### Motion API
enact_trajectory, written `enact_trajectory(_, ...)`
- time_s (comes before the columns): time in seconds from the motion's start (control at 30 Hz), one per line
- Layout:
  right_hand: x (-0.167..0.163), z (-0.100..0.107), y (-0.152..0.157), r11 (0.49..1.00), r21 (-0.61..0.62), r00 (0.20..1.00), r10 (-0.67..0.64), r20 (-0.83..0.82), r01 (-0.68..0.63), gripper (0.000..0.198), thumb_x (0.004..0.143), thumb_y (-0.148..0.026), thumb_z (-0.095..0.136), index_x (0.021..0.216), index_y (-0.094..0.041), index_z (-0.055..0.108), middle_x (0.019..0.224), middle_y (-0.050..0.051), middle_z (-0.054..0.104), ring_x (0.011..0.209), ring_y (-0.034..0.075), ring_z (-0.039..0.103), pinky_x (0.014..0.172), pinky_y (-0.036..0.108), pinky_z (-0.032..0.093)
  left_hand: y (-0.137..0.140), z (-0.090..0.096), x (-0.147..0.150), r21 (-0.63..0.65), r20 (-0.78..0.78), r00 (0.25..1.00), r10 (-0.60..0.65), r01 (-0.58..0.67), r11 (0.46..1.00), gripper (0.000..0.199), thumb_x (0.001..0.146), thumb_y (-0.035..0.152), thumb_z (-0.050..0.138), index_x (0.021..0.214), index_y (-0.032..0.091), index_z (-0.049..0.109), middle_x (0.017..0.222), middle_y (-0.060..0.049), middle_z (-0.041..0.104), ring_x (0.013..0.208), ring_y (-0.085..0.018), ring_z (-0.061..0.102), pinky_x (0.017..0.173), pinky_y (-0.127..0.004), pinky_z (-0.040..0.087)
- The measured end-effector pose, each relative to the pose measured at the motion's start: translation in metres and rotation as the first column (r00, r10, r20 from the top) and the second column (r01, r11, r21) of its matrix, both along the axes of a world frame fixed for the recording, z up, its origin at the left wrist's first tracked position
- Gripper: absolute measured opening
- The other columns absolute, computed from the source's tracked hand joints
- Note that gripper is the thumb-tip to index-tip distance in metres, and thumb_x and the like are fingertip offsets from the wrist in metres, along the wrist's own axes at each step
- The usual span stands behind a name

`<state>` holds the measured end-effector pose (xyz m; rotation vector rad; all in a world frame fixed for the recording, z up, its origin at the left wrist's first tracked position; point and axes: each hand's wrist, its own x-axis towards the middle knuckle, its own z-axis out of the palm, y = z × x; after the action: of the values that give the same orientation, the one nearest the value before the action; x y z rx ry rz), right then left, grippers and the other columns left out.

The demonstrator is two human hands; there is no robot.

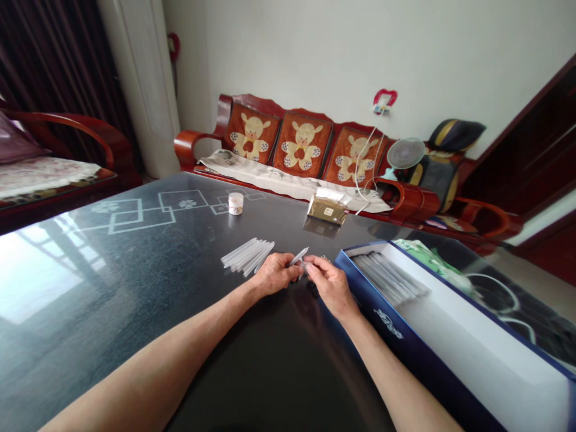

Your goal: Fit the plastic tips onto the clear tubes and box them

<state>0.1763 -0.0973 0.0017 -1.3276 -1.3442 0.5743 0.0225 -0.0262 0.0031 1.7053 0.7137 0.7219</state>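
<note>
My left hand point(276, 274) is closed around a slim, whitish translucent tube point(299, 255), shaped like a pen barrel, whose pointed end sticks up past the fingers. Close against it, my right hand point(332, 286) pinches at a small clear piece that I cannot make out. Just left of my hands, a loose pile of similar tubes point(246, 255) lies on the dark glossy table point(202, 240). At the right, a long blue box point(366, 312) with a white inside holds a row of greyish tubes with dark ends point(390, 277). Small dark bits on the table are partly hidden beneath my right hand.
A small white jar point(236, 204) and a gold tissue pack point(327, 207) stand toward the table's far side. Green-and-white plastic packaging point(434, 264) lies behind the box. Beyond the table are a wooden sofa with bear cushions point(300, 143) and a fan point(405, 153).
</note>
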Motion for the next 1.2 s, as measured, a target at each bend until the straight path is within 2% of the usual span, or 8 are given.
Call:
enact_trajectory(0.2, 0.003, -0.007, 0.002, 0.984, 0.168, 0.954, -0.108, 0.28, 0.062, 0.017, 0.084, -0.028, 0.057, 0.095, -0.022, 0.069, 0.094, 0.006, 0.07, 0.084, 0.019, 0.067, 0.076, 0.032, 0.053, 0.006, 0.0, 0.0, -0.021, 0.059, 0.994, 0.096, -0.095, 0.995, 0.028, 0.076, 0.044, 0.06, 0.081, 0.016, 0.06, 0.058, 0.004, 0.055, 0.042, -0.006, 0.044, 0.042, -0.019, 0.032)
enact_trajectory(0.33, 0.007, -0.007, -0.001, 0.984, 0.161, 0.898, -0.137, 0.418, 0.075, 0.014, 0.084, -0.025, 0.055, 0.09, -0.022, 0.067, 0.086, 0.004, 0.069, 0.073, 0.017, 0.065, 0.068, 0.03, 0.053, 0.011, 0.0, -0.002, -0.068, 0.135, 0.981, 0.139, -0.13, 0.989, 0.031, 0.077, 0.047, 0.061, 0.078, 0.016, 0.058, 0.056, 0.005, 0.05, 0.042, -0.006, 0.041, 0.042, -0.019, 0.031)
enact_trajectory(0.5, 0.009, -0.003, -0.004, 0.991, 0.136, 0.811, -0.09, 0.578, 0.012, 0.016, 0.082, -0.019, 0.055, 0.092, -0.022, 0.066, 0.091, 0.006, 0.068, 0.085, 0.021, 0.065, 0.08, 0.035, 0.052, 0.009, 0.0, -0.002, -0.13, 0.181, 0.981, 0.077, -0.054, 0.99, 0.033, 0.075, 0.047, 0.063, 0.079, 0.015, 0.059, 0.053, 0.007, 0.045, 0.042, -0.005, 0.038, 0.041, -0.019, 0.029)
enact_trajectory(0.6, 0.005, -0.002, -0.004, 0.986, 0.16, 0.835, -0.133, 0.533, 0.055, 0.025, 0.079, -0.02, 0.058, 0.103, -0.021, 0.064, 0.099, 0.008, 0.068, 0.09, 0.022, 0.065, 0.083, 0.036, 0.052, 0.006, 0.002, -0.002, -0.14, 0.145, 0.989, 0.035, -0.015, 0.99, 0.033, 0.073, 0.045, 0.064, 0.082, 0.014, 0.061, 0.054, 0.006, 0.046, 0.042, -0.005, 0.039, 0.041, -0.019, 0.028)
enact_trajectory(0.73, -0.001, 0.001, -0.003, 0.988, 0.141, 0.91, -0.116, 0.398, 0.064, 0.032, 0.082, -0.026, 0.058, 0.114, -0.021, 0.061, 0.097, 0.006, 0.069, 0.083, 0.018, 0.066, 0.073, 0.031, 0.054, 0.003, 0.006, -0.002, -0.103, 0.089, 0.996, -0.021, 0.03, 0.994, 0.033, 0.074, 0.044, 0.062, 0.08, 0.012, 0.062, 0.053, 0.006, 0.047, 0.042, -0.005, 0.038, 0.042, -0.019, 0.029)
enact_trajectory(0.93, -0.004, 0.001, -0.004, 0.993, 0.115, 0.936, -0.039, 0.35, -0.001, 0.015, 0.082, -0.025, 0.058, 0.094, -0.022, 0.067, 0.095, 0.005, 0.066, 0.078, 0.016, 0.065, 0.066, 0.026, 0.053, 0.001, 0.007, -0.003, -0.147, 0.067, 0.994, -0.086, 0.095, 0.985, 0.03, 0.072, 0.043, 0.061, 0.076, 0.013, 0.059, 0.058, 0.005, 0.051, 0.042, -0.004, 0.039, 0.041, -0.019, 0.029)
enact_trajectory(1.2, -0.004, -0.009, 0.002, 0.998, 0.03, 0.996, 0.053, 0.074, -0.055, 0.017, 0.078, -0.027, 0.063, 0.094, -0.021, 0.062, 0.092, 0.005, 0.068, 0.078, 0.018, 0.068, 0.071, 0.031, 0.055, 0.001, 0.006, -0.005, -0.182, 0.052, 0.993, -0.105, 0.113, 0.977, 0.027, 0.074, 0.04, 0.059, 0.08, 0.013, 0.059, 0.066, 0.001, 0.057, 0.043, -0.005, 0.044, 0.039, -0.018, 0.028)
